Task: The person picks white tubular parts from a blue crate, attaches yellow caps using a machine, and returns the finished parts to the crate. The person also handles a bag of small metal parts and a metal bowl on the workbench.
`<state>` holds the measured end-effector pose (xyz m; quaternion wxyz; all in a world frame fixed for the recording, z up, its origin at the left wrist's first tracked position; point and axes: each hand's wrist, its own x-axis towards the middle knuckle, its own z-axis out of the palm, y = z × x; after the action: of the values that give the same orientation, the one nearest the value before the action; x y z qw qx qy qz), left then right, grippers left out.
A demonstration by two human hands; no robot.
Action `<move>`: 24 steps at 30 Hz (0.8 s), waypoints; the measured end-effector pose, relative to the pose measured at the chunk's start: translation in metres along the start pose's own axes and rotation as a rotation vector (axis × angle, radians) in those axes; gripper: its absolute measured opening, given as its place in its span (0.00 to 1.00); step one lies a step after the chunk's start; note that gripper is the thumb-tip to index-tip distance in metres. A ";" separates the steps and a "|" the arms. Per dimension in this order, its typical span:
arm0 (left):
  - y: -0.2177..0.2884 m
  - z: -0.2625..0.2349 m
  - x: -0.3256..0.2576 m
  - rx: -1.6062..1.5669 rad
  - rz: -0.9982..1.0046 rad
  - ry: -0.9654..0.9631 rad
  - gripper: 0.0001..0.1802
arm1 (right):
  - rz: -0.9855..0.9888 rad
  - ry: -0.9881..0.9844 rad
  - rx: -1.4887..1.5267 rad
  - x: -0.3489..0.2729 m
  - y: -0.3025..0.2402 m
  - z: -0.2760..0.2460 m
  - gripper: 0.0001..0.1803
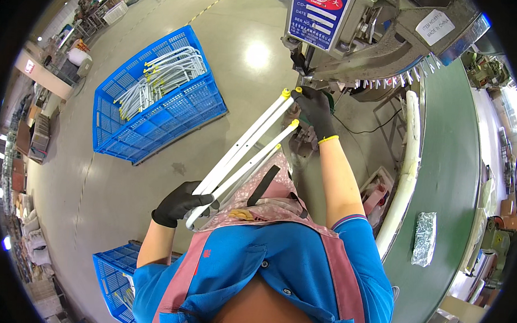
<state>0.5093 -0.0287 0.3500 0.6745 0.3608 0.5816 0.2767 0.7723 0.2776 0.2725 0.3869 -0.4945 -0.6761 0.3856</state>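
White bent tubes (pixel 245 145) with dark holes and yellow-tipped ends slant across in front of me; whether they form one folded frame or separate pieces, I cannot tell. My left hand (pixel 180 205), in a black glove, wraps round their lower, curved end. In a black glove with a yellow cuff edge, my right hand (pixel 317 113) closes at the upper end of one tube, beside its yellow tip; its fingertips are partly hidden. Just beyond that hand stands a grey metal machine (pixel 364 65) with a blue label plate (pixel 319 18).
At the left, a blue plastic crate (pixel 177 121) holds many similar white tubes with yellow tips. Another blue crate (pixel 103 275) is low at the left. A green belt-like surface (pixel 449 168) runs along the right, bearing a clear plastic packet (pixel 424 238). A cable lies beneath the machine.
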 end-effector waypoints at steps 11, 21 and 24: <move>-0.025 -0.003 0.020 0.016 0.103 -0.006 0.18 | 0.103 -0.179 0.062 -0.044 0.077 0.017 0.18; -0.028 0.005 0.017 -0.070 0.097 0.024 0.23 | 0.189 0.061 0.184 -0.047 0.020 -0.001 0.17; -0.024 0.010 0.013 -0.144 0.138 0.061 0.25 | 0.166 0.110 0.369 -0.039 0.013 -0.002 0.16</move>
<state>0.5208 -0.0340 0.3238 0.6599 0.3421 0.5544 0.3743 0.7870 0.2432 0.2555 0.4740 -0.4895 -0.5289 0.5060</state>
